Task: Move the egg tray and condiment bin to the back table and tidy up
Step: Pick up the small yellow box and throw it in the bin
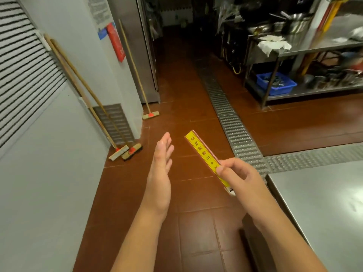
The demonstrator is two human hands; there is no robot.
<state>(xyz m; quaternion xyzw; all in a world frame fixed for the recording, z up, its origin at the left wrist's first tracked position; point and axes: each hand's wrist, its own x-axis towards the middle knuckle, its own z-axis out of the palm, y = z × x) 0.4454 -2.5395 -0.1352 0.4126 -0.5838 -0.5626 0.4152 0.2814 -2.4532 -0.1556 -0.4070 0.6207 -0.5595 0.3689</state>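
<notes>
My right hand [241, 179] pinches a flat yellow box [203, 152] with red characters along its edge, held edge-up over the brown floor tiles. My left hand [160, 169] is beside it to the left, fingers straight, palm turned toward the box, not touching it. No egg tray or condiment bin is in view.
A steel table [322, 203] corner lies at the lower right. A metal floor drain grate [229, 114] runs up the aisle. Three brooms [125, 150] lean on the white wall at left. A steel shelf rack [314, 89] with a blue bin [276, 83] stands far right.
</notes>
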